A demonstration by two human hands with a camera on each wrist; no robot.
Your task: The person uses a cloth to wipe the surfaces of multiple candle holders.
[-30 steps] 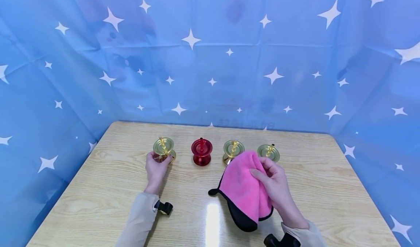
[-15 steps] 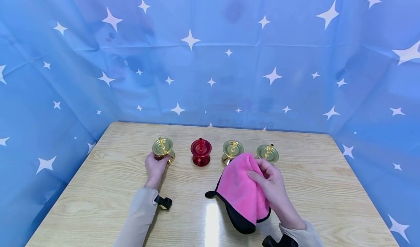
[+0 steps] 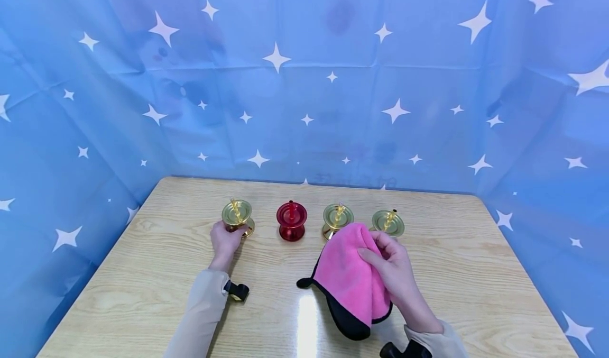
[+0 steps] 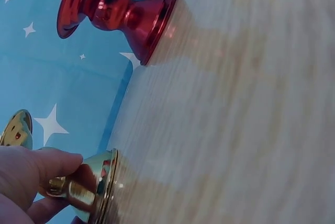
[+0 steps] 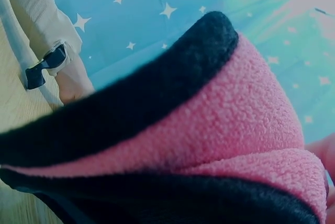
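The left hand (image 3: 225, 240) pinches the stem of the gold candle holder (image 3: 237, 216) standing upright at the left end of the row, while the right hand (image 3: 393, 263) grips the pink cloth (image 3: 349, 278) well off to its right over the table (image 3: 142, 273).

My head camera looks down across the wooden table (image 3: 142, 273); both wrist cameras sit close in, the left sharing the red candle holder (image 4: 115, 12) with it.
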